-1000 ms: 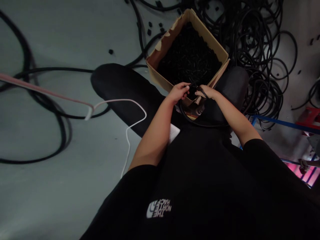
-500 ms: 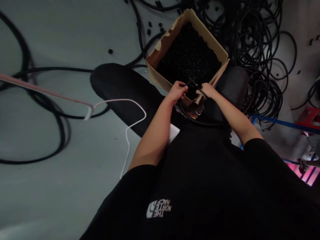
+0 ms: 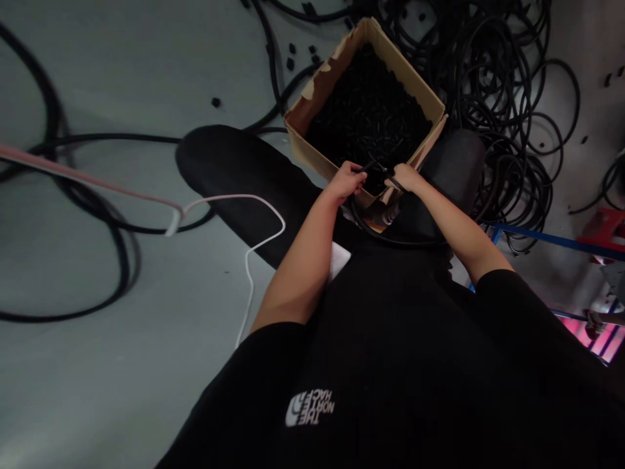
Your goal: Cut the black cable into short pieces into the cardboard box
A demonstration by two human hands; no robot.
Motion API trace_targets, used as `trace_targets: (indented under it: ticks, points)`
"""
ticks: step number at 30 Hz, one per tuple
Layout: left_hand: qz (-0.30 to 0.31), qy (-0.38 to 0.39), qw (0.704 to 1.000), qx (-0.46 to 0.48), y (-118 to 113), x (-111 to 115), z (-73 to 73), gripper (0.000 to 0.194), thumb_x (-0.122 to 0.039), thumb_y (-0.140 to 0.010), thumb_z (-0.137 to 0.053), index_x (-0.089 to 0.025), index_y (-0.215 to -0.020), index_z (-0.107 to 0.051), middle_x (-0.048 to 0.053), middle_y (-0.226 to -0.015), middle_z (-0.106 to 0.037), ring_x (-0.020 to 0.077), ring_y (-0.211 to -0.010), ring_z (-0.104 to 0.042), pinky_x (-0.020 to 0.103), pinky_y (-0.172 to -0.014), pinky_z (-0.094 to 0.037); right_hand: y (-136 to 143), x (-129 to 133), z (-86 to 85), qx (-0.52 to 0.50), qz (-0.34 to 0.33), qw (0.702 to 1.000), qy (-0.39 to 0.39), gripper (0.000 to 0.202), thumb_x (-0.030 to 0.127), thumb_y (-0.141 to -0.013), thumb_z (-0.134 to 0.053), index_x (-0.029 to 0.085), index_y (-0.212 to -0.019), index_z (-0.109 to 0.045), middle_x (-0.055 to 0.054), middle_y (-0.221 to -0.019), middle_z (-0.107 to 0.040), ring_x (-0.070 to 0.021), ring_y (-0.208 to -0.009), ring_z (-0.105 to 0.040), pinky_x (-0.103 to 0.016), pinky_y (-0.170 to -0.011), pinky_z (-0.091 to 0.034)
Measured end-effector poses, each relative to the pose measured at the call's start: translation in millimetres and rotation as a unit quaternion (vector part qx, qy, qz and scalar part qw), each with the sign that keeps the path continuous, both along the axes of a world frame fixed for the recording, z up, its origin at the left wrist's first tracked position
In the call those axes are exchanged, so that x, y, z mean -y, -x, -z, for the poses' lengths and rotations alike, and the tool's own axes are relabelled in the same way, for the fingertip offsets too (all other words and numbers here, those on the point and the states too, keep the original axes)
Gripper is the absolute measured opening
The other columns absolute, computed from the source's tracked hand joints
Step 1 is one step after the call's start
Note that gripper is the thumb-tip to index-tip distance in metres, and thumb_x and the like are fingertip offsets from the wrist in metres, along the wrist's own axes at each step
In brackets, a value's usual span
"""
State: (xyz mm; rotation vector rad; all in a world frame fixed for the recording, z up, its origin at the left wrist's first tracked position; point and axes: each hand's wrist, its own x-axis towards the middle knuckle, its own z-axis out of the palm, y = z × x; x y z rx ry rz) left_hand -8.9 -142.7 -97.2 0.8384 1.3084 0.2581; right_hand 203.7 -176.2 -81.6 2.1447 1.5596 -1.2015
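Right, our L hand (image 3: 347, 181) is pinching a black hose (image 3: 365, 167) over the carton's (image 3: 299, 135) 6 o'clock corner; our R hand (image 3: 405, 177) is closing round what's prob. a cutter (image 3: 396, 183), its tips sitting beside the hose. If the hose is rolling in our L fingers, the tips could be nipping skin. The coils (image 3: 508, 124) are lying tangled at approx. 1 o'clock, so any snag there could be tugging our work askew.

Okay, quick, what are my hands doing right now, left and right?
Left hand: closed, holding a black cable.
Right hand: closed around a dark tool, possibly cutters; too dim to tell.
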Motion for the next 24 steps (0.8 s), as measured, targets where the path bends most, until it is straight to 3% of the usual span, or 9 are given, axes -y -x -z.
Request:
trace_targets:
  ticks: [5, 9, 13, 16, 20, 24]
  points:
    - [-0.003, -0.001, 1.000, -0.007, -1, 1, -1.5, 0.034, 0.002, -0.105, -0.071, -0.025, -0.109, -0.051, -0.008, -0.075, -0.059, 0.0092, -0.057, -0.050, 0.018, -0.054, -0.033, 2, 2, -4.1, 0.005, -0.010, 1.000, -0.015, 0.029, 0.029, -0.103, -0.079, 0.006, -0.117, -0.090, -0.026, -0.120, -0.087, -0.0365, -0.116, -0.085, -0.034, -0.092, -0.060]
    - [-0.016, -0.017, 1.000, -0.001, -1, -2, 1.3, 0.037, -0.003, -0.100, -0.077, -0.026, -0.111, -0.049, -0.009, -0.077, -0.060, 0.0098, -0.060, -0.054, 0.017, -0.058, -0.037, 4, 3, -10.4, -0.016, 0.034, 0.997, -0.063, 0.017, 0.026, -0.100, -0.074, 0.013, -0.105, -0.083, -0.015, -0.102, -0.083, -0.0284, -0.100, -0.079, -0.032, -0.090, -0.058]
    - [-0.041, -0.061, 0.997, 0.026, 1, -5, 3.0, 0.040, -0.015, -0.100, -0.087, -0.027, -0.111, -0.050, -0.007, -0.081, -0.064, 0.0107, -0.064, -0.060, 0.016, -0.061, -0.043, 6, 1, -18.9, -0.096, 0.015, 0.995, -0.021, 0.018, 0.025, -0.097, -0.068, 0.021, -0.080, -0.065, 0.000, -0.076, -0.063, -0.0187, -0.081, -0.059, -0.029, -0.078, -0.047]
    - [-0.019, -0.060, 0.997, 0.051, 3, -5, 0.3, 0.036, -0.021, -0.101, -0.092, -0.026, -0.113, -0.058, -0.005, -0.082, -0.066, 0.0105, -0.060, -0.057, 0.017, -0.058, -0.040, 9, -1, -23.6, -0.139, -0.009, 0.990, 0.003, 0.022, 0.023, -0.094, -0.070, 0.024, -0.077, -0.057, 0.004, -0.071, -0.052, -0.0171, -0.080, -0.052, -0.029, -0.076, -0.041]
    - [0.015, -0.030, 0.998, 0.056, 3, -2, -6.2, 0.027, -0.015, -0.101, -0.088, -0.022, -0.113, -0.065, -0.004, -0.079, -0.067, 0.0102, -0.057, -0.052, 0.017, -0.055, -0.035, 9, 1, -24.0, -0.134, -0.010, 0.991, -0.015, 0.018, 0.026, -0.097, -0.068, 0.022, -0.081, -0.061, 0.002, -0.075, -0.057, -0.0187, -0.083, -0.054, -0.030, -0.081, -0.044]
    - [-0.003, -0.031, 0.998, 0.054, 1, -1, -11.2, 0.024, -0.014, -0.103, -0.086, -0.021, -0.116, -0.067, -0.003, -0.080, -0.068, 0.0104, -0.059, -0.054, 0.017, -0.057, -0.037, 6, 2, -20.0, -0.088, 0.006, 0.996, -0.009, 0.019, 0.032, -0.102, -0.069, 0.019, -0.088, -0.072, -0.006, -0.083, -0.069, -0.0230, -0.086, -0.064, -0.031, -0.081, -0.049]
